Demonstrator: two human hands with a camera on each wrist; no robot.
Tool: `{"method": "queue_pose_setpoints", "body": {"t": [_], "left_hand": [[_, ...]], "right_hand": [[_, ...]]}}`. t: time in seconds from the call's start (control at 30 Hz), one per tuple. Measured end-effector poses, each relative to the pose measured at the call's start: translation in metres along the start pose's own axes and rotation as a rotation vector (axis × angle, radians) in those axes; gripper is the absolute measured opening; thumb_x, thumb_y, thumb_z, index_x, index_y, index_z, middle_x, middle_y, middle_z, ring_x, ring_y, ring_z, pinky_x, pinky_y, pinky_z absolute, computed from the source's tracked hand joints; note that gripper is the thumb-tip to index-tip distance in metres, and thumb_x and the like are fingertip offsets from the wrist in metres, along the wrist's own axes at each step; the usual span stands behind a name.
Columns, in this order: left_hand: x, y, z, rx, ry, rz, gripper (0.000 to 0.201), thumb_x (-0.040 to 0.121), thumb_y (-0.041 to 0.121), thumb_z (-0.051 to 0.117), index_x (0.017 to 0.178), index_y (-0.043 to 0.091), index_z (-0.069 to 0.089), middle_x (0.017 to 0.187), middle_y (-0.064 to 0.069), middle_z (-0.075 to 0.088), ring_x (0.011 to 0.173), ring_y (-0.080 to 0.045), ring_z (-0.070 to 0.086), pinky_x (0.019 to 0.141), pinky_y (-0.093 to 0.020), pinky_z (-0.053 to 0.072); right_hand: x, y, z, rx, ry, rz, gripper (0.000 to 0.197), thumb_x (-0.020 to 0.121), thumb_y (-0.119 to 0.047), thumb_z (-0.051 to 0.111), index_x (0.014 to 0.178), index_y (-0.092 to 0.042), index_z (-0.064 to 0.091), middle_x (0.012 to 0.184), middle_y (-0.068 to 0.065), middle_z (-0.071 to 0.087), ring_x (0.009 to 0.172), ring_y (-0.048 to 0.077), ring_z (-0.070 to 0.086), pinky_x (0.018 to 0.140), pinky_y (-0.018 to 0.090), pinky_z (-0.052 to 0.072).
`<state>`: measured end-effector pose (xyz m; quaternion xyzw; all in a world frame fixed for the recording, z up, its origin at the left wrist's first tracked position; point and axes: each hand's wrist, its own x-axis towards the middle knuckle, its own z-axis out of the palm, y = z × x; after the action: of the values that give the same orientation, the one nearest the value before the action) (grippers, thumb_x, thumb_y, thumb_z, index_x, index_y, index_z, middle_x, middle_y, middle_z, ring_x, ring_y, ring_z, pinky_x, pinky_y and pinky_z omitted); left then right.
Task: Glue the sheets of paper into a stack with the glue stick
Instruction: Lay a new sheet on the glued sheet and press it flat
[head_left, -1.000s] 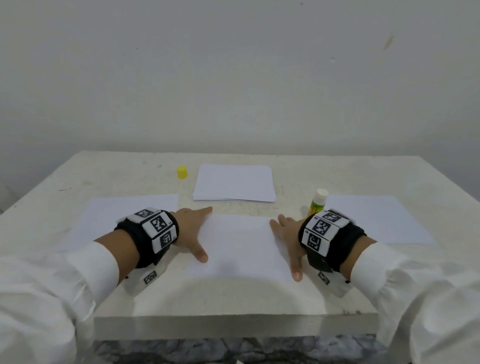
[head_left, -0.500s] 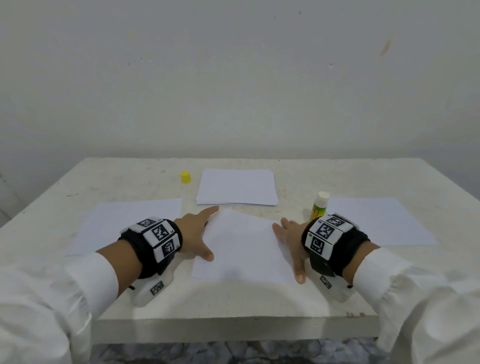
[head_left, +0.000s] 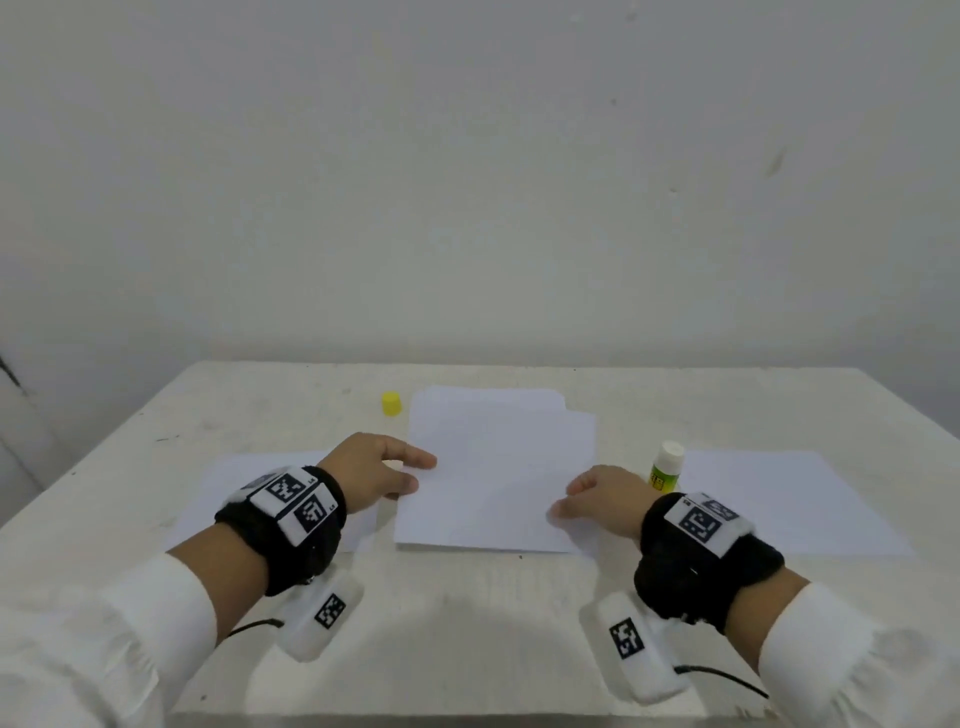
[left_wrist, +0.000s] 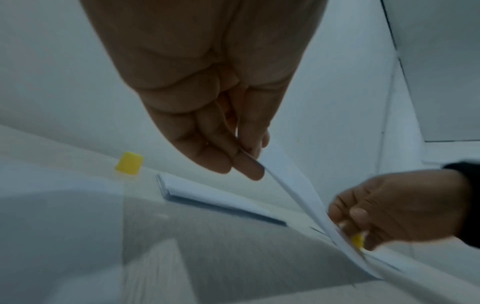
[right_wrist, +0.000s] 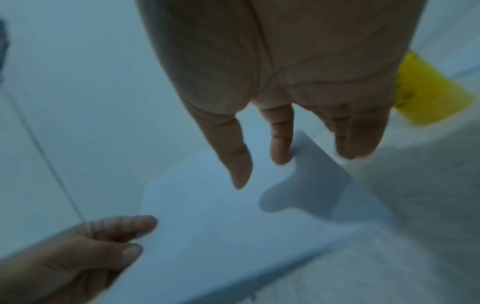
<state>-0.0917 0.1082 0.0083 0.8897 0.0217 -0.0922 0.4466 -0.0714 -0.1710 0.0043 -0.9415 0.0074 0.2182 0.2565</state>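
Above the table's middle | left hand (head_left: 371, 475) and right hand (head_left: 602, 499) each pinch a side edge of the sheet (head_left: 493, 478) | stack (left_wrist: 221, 197) lies straight ahead, beyond both hands

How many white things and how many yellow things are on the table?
White: 4: held sheet, paper stack, left sheet, right sheet
Yellow: 2: cap, glue stick with its yellow label
Total: 6
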Motion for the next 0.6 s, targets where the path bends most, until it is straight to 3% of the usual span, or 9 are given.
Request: {"method": "queue_pose_setpoints", "body": {"t": [0.07, 0.13, 0.23, 0.37, 0.43, 0.5, 0.53, 0.6], "left_hand": [[0.013, 0.004, -0.004, 0.000, 0.053, 0.015, 0.029, 0.083, 0.003, 0.068, 0.095, 0.030, 0.070, 0.110, 0.007, 0.065, 0.085, -0.013, 0.067, 0.078, -0.015, 0.049], [0.030, 0.009, -0.006, 0.021, 0.139, 0.012, 0.026, 0.083, 0.004, 0.068, 0.098, 0.025, 0.070, 0.111, 0.003, 0.067, 0.083, -0.016, 0.067, 0.077, -0.016, 0.047], [0.062, 0.019, -0.006, 0.174, 0.204, -0.026, 0.028, 0.085, 0.008, 0.066, 0.112, 0.016, 0.068, 0.129, -0.002, 0.059, 0.114, -0.019, 0.058, 0.095, -0.021, 0.039], [0.101, 0.028, 0.002, 0.396, 0.045, -0.101, 0.069, 0.082, 0.029, 0.073, 0.142, 0.014, 0.043, 0.148, -0.003, 0.038, 0.133, -0.019, 0.041, 0.109, -0.028, 0.032], [0.113, 0.027, 0.008, 0.513, -0.051, -0.160, 0.089, 0.078, 0.039, 0.075, 0.149, 0.013, 0.027, 0.155, -0.003, 0.025, 0.140, -0.021, 0.030, 0.113, -0.030, 0.027], [0.125, 0.022, 0.014, 0.642, -0.137, -0.216, 0.102, 0.074, 0.049, 0.076, 0.151, 0.013, 0.019, 0.156, -0.004, 0.020, 0.142, -0.023, 0.026, 0.114, -0.035, 0.027], [0.129, 0.019, 0.017, 0.697, -0.167, -0.232, 0.104, 0.070, 0.054, 0.076, 0.150, 0.014, 0.021, 0.155, -0.005, 0.024, 0.139, -0.024, 0.031, 0.112, -0.038, 0.030], [0.134, 0.015, 0.019, 0.765, -0.181, -0.241, 0.100, 0.063, 0.059, 0.077, 0.142, 0.016, 0.032, 0.144, -0.005, 0.041, 0.127, -0.025, 0.045, 0.104, -0.041, 0.040]], "right_hand": [[0.006, -0.013, -0.002, 0.000, -0.002, 0.021, 0.043, 0.092, -0.027, 0.057, 0.125, 0.001, 0.057, 0.130, 0.015, 0.055, 0.117, 0.026, 0.053, 0.095, 0.029, 0.041], [0.019, -0.028, -0.008, 0.064, 0.047, 0.052, 0.043, 0.092, -0.022, 0.057, 0.128, 0.000, 0.055, 0.134, 0.015, 0.054, 0.123, 0.028, 0.051, 0.097, 0.029, 0.041], [0.044, -0.046, -0.016, 0.032, 0.094, 0.054, 0.047, 0.096, -0.025, 0.051, 0.133, 0.004, 0.046, 0.139, 0.015, 0.047, 0.127, 0.027, 0.046, 0.099, 0.027, 0.038], [0.076, -0.060, -0.023, -0.121, 0.024, 0.061, 0.058, 0.085, -0.033, 0.067, 0.130, -0.002, 0.049, 0.134, 0.011, 0.050, 0.125, 0.028, 0.048, 0.103, 0.033, 0.042], [0.089, -0.061, -0.020, -0.228, 0.004, 0.068, 0.056, 0.076, -0.038, 0.075, 0.121, -0.008, 0.058, 0.128, 0.010, 0.055, 0.116, 0.028, 0.055, 0.098, 0.037, 0.046], [0.109, -0.055, -0.018, -0.336, -0.021, 0.093, 0.041, 0.063, -0.042, 0.081, 0.096, -0.022, 0.068, 0.120, 0.006, 0.060, 0.107, 0.030, 0.060, 0.093, 0.039, 0.050], [0.118, -0.050, -0.018, -0.366, -0.050, 0.127, 0.035, 0.054, -0.041, 0.083, 0.082, -0.026, 0.070, 0.116, 0.004, 0.062, 0.102, 0.029, 0.061, 0.091, 0.040, 0.051], [0.118, -0.047, -0.022, -0.363, -0.147, 0.128, 0.026, 0.047, -0.033, 0.081, 0.072, -0.033, 0.074, 0.102, -0.002, 0.069, 0.092, 0.024, 0.065, 0.087, 0.035, 0.053]]}}
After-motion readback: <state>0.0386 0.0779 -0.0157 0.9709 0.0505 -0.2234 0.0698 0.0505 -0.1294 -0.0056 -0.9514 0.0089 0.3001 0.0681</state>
